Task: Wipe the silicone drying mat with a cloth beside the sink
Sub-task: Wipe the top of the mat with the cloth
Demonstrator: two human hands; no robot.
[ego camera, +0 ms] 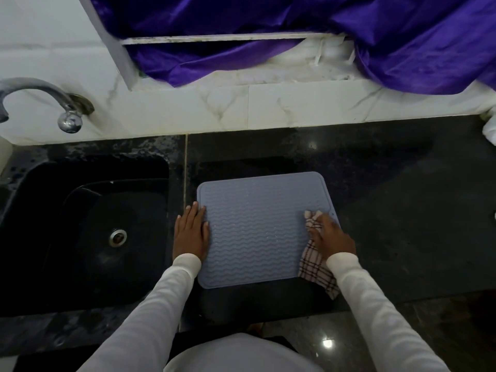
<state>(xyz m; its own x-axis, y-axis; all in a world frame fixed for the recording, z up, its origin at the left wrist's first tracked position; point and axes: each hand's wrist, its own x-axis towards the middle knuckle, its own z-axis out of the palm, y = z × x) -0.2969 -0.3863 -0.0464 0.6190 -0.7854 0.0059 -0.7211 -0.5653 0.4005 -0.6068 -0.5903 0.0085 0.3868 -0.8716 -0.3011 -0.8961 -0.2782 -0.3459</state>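
Note:
A grey-blue silicone drying mat (257,226) with a wavy ribbed surface lies flat on the black counter, just right of the sink. My left hand (191,232) rests flat on the mat's left edge, fingers straight. My right hand (331,237) presses a checked cloth (316,267) onto the mat's right edge. The cloth is bunched under the fingers, and its tail trails off the mat's front right corner toward me.
A black sink (88,232) with a metal drain sits at the left under a chrome tap (40,100). Black granite counter (402,210) stretches right of the mat. Purple fabric (295,36) hangs over the white marble ledge behind. A white object (489,130) is at the far right edge.

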